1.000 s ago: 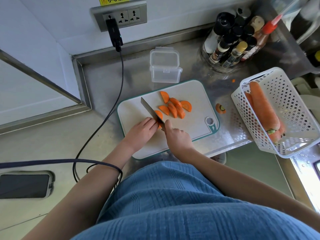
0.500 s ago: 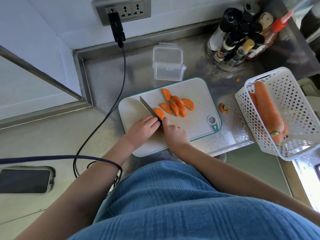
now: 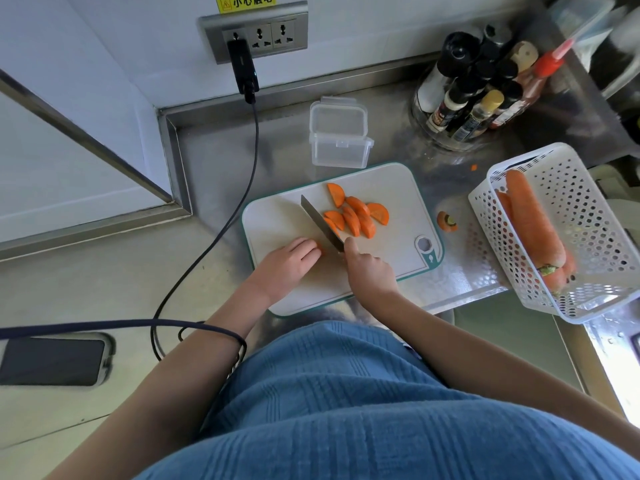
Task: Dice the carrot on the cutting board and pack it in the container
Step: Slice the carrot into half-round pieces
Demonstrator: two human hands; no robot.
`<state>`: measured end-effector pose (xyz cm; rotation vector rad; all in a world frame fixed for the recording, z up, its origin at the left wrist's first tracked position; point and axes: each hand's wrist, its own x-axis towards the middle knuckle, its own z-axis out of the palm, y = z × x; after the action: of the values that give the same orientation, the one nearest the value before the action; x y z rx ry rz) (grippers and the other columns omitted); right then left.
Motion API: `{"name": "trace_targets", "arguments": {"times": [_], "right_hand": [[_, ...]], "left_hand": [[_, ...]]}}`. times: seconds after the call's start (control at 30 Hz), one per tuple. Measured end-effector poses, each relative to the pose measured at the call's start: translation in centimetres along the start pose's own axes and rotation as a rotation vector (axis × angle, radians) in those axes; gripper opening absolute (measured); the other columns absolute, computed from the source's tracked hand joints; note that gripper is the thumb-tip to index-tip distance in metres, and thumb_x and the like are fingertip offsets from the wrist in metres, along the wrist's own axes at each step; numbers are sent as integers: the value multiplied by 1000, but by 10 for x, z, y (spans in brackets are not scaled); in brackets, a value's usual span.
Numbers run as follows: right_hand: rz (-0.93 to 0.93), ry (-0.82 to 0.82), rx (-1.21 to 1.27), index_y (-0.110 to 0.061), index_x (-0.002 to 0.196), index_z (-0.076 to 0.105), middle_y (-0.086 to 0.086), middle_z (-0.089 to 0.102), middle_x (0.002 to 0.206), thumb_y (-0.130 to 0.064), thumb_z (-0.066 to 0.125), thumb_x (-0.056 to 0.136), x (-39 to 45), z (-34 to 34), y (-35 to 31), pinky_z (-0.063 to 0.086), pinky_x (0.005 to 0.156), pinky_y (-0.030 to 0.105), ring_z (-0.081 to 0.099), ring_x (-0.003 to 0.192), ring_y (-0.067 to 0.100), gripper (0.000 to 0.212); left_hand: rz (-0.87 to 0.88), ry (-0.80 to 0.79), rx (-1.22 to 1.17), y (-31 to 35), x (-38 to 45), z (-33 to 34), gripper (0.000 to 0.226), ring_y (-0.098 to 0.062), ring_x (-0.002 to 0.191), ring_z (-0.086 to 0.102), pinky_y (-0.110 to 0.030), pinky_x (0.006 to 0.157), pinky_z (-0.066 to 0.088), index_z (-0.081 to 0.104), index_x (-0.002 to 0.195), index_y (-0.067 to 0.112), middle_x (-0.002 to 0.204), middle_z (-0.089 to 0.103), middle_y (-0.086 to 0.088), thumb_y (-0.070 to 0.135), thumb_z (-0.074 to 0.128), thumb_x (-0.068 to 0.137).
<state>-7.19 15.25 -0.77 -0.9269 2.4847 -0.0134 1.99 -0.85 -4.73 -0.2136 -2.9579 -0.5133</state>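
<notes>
On board (image 3: pixel 277 216), right hand (image 3: pixel 370 271) grips knife (image 3: pixel 320 223) (handle hidden)

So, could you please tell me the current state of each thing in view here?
carrot slices: cut into half-rounds, not yet diced, on the cutting board
container: lid on, no carrot inside
knife: held by right hand, blade down among slices
left hand: fingers curled over a carrot piece beside the blade
basket: holds whole carrots
charger: plugged into socket

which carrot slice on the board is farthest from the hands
The half-round slice at the cutting board's far edge, nearest the clear container. It lies alone beyond the knife tip; the others cluster closer.
</notes>
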Motion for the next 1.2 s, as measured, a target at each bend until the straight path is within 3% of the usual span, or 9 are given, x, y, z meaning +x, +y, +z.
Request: {"name": "trace_targets", "arguments": {"times": [0.1, 0.23, 0.47, 0.9, 1.03, 1.13, 1.2], "right_hand": [[-19, 59, 97, -8, 119, 34, 17, 67, 86, -17, 32, 104, -3, -1, -3, 38, 57, 36, 63, 76, 40, 18], [-59, 83, 126, -9, 121, 33, 16, 66, 81, -16, 31, 104, -3, 2, -10, 37, 55, 36, 62, 71, 39, 19], [-53, 84, 142, -11, 121, 30, 13, 64, 77, -10, 35, 101, -3, 9, -13, 43, 53, 37, 62, 66, 36, 21], [-77, 48, 13, -9, 140, 25, 12, 67, 83, -12, 36, 102, -4, 8, -19, 37, 55, 33, 66, 74, 34, 39], [-58, 148, -27, -8, 129, 28, 7, 66, 69, -8, 55, 94, -4, 9, -22, 36, 47, 28, 67, 60, 28, 44], [-44, -3, -24, -7, 134, 24, 11, 67, 91, -2, 38, 98, 1, 10, -30, 44, 61, 34, 67, 81, 33, 39], [-37, -21, -26, -6, 135, 27, 12, 67, 97, 1, 34, 97, 8, 9, -33, 49, 69, 37, 67, 86, 34, 40]], "left_hand": [[24, -12, 15, -1, -4, 1, 30, -24, 103, 46, -37, 65, 57, 63, 101, 0, 105, 62, -12, -8, 63, 72], [18, 10, -4, 1, -5, -1, 35, -23, 101, 45, -35, 70, 57, 64, 107, -1, 107, 63, -10, -6, 66, 73], [-2, 9, -34, 3, -3, -4, 36, -22, 99, 46, -34, 65, 57, 63, 104, 0, 103, 62, -11, -7, 71, 70], [1, 9, -19, -2, -3, 1, 24, -23, 95, 47, -37, 62, 56, 63, 99, 1, 96, 61, -10, -4, 65, 76], [3, 28, -15, -1, -3, -1, 19, -21, 94, 47, -33, 63, 55, 63, 97, 2, 94, 61, -10, 0, 55, 80], [-26, 18, -18, 0, -3, -2, 19, -21, 94, 48, -31, 61, 54, 63, 93, 3, 93, 61, -9, -3, 62, 75], [-39, 14, -20, 1, -3, -3, 23, -21, 94, 49, -30, 60, 53, 62, 91, 3, 93, 60, -9, -7, 65, 71]]}}
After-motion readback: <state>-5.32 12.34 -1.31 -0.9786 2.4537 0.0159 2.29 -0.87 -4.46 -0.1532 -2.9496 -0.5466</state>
